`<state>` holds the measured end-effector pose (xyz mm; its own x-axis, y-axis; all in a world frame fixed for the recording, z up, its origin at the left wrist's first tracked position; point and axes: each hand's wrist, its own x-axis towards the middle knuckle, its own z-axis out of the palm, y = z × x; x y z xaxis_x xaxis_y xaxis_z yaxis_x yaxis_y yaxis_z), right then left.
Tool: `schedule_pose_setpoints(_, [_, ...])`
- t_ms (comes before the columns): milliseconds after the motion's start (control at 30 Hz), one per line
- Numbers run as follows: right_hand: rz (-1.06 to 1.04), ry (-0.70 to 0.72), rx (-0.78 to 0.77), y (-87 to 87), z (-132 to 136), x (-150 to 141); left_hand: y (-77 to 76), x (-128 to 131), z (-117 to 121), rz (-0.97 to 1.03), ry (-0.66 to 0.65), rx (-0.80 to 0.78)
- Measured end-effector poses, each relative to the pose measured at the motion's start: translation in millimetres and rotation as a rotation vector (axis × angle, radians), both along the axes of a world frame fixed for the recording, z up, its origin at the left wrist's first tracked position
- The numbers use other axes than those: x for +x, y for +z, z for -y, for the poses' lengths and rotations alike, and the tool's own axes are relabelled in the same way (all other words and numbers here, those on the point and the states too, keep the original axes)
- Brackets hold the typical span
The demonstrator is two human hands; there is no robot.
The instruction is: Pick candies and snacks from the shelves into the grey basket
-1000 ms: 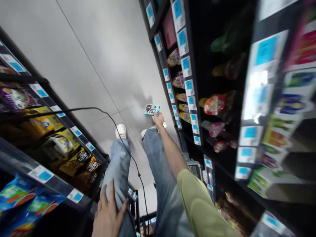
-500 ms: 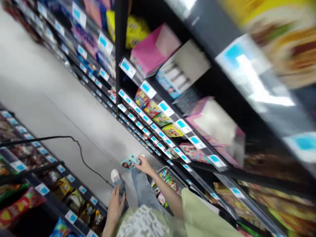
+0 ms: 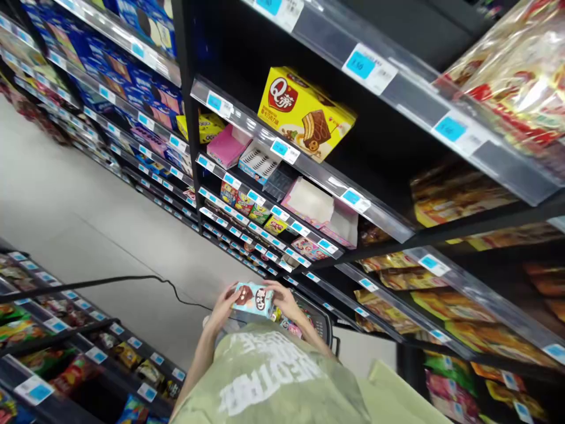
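Note:
A light-blue snack box (image 3: 252, 299) with a brown chocolate picture and dark lettering is held level in front of my body. My left hand (image 3: 222, 305) grips its left end. At the opposite end, my right hand (image 3: 285, 300) is closed around the edge. Just behind and right of that hand, a dark shopping basket (image 3: 327, 330) with several colourful snack packs in it is partly covered by my arm and shirt.
Tall shelves run along the right, bearing a yellow cake box (image 3: 304, 115), a pink open carton (image 3: 229, 146) and bagged snacks (image 3: 507, 88). A lower shelf rail (image 3: 83, 347) stands at left. A black cable (image 3: 145, 278) crosses the aisle floor (image 3: 110, 218).
My right hand has brought the snack box up from low near my feet to my body. My left hand has left my leg and taken the box's other end. The view has swung toward the right-hand shelves.

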<state>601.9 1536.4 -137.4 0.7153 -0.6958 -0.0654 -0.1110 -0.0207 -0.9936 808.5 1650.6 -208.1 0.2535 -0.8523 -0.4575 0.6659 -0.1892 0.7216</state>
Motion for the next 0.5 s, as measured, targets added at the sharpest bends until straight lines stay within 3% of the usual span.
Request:
schedule_pose_setpoints(100, [0.051, -0.193, 0.246, 3.3, 6, -15, 10.8, -21, 17, -0.024, 0.029, -0.101])
schedule_pose_setpoints(167, [-0.017, -0.191, 0.303, 7.9, 12, -19, 14.2, -32, 25, 0.023, 0.031, -0.163])
schedule_pose_setpoints(267, [-0.140, -0.146, 0.174, 17.5, 24, -16, 15.6, -44, 30, 0.317, -0.020, -0.214])
schedule_pose_setpoints(400, [-0.243, -0.037, -0.010, 27.4, 38, -3, 19.6, -49, 29, 0.979, -0.021, -0.208])
schedule_pose_setpoints(500, [-0.298, 0.070, -0.059, 28.9, 53, 7, 22.5, -49, 27, 1.204, -0.036, -0.181])
